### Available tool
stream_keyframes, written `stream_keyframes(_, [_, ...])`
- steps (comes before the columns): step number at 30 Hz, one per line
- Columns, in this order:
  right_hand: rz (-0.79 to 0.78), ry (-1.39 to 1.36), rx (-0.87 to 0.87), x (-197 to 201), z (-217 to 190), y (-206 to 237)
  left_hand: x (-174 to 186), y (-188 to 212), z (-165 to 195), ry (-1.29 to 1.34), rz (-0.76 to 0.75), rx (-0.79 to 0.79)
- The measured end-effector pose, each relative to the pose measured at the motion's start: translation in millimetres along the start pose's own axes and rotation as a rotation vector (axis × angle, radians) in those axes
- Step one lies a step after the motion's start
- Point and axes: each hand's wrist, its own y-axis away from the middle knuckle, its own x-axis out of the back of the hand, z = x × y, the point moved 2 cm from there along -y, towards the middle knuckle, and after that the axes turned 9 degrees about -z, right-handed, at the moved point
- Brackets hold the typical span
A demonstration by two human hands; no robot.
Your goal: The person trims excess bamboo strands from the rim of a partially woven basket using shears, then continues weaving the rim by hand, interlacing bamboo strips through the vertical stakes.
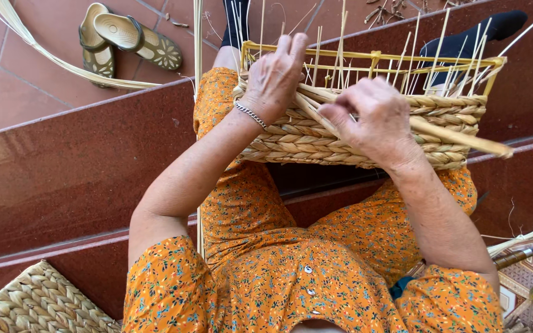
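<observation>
A half-woven straw basket (291, 143) on a yellow wire frame (402, 58) rests on my knees, with thin upright stalks sticking out of its top. My left hand (276, 77), with a silver bracelet on its wrist, grips the near rim of the basket at the left, fingers over the frame. My right hand (374, 117) pinches a thick straw strand (458, 139) against the basket's woven wall; the strand runs out to the right. I wear an orange flowered dress and dark socks.
Dark red polished steps (75, 166) run under my legs. A pair of sandals (124, 38) lies on the tiled floor at top left, by long loose straw strands (63, 65). A finished woven piece (35, 302) sits bottom left. More strands and a dark handle (525, 253) lie at right.
</observation>
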Motion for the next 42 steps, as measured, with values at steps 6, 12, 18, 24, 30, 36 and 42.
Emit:
stream_keyframes(6, [-0.289,-0.153,-0.164,3.3,-6.1,-5.8,2.0,-21.9,-0.2,0.048,-0.402,-0.035])
stream_keyframes(12, [-0.267,-0.264,-0.249,17.2,20.6,-24.4,27.6,-9.4,-4.8,0.492,-0.350,-0.344])
stream_keyframes(18, [0.118,0.272,0.178,21.1,0.3,-33.6,44.6,5.5,12.1,0.401,-0.542,-0.295])
stream_keyframes(24, [-0.473,-0.465,-0.387,15.6,55.2,-64.3,29.1,10.8,26.5,0.287,-0.231,-0.184])
stream_keyframes(30, [-0.130,-0.290,-0.158,-13.4,57.5,-31.9,16.4,26.1,25.7,0.171,0.204,-0.373])
stream_keyframes(36, [0.065,0.055,-0.116,-44.1,57.7,-26.4,12.4,34.1,20.7,0.114,0.232,-0.509])
stream_keyframes(42, [-0.035,0.086,-0.140,-49.9,50.5,-5.9,-9.3,-9.1,11.4,0.106,-0.108,-0.102])
